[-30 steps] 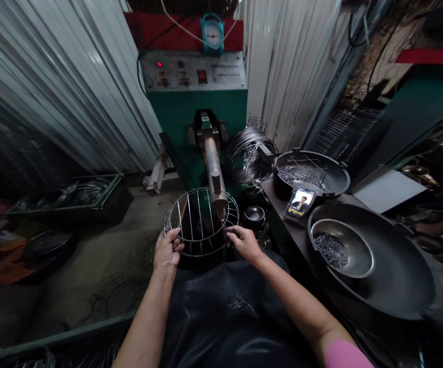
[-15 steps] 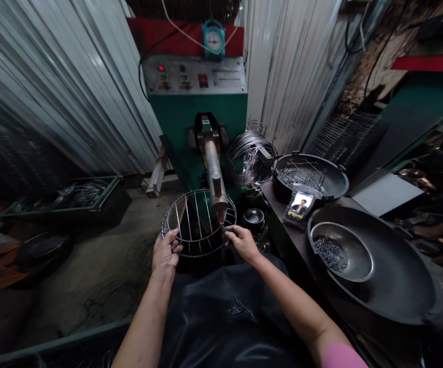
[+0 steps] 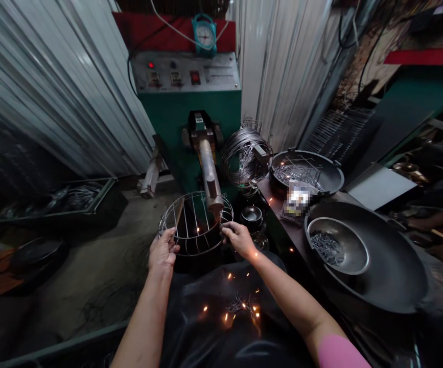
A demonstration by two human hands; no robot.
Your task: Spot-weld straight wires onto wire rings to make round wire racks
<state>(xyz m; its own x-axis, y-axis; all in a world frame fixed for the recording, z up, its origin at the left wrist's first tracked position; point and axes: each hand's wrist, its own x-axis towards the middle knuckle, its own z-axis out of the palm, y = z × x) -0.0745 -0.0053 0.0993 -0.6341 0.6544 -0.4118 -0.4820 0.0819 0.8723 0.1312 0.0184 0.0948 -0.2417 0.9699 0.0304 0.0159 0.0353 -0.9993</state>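
A round wire rack (image 3: 193,238) is held under the metal arm (image 3: 210,179) of a green machine (image 3: 194,102). My left hand (image 3: 163,249) grips the rack's left rim with its fingers closed. At the rack's right side, beside the tip of the machine arm, my right hand (image 3: 238,238) pinches a small piece whose shape is too small to make out. Orange sparks fly over the dark apron (image 3: 213,327), where several short bent wires (image 3: 239,303) lie in my lap.
To the right stand a wire coil (image 3: 244,156), a black pan of wire pieces (image 3: 336,176) and a large pan (image 3: 393,266) holding a metal bowl (image 3: 359,255) with small hooks. A green bin (image 3: 102,197) of metal parts sits at the left.
Sparks have appeared around the right forearm and over the apron. The whole view has shifted slightly. Both hands keep their grip, and the rack stays under the machine arm.
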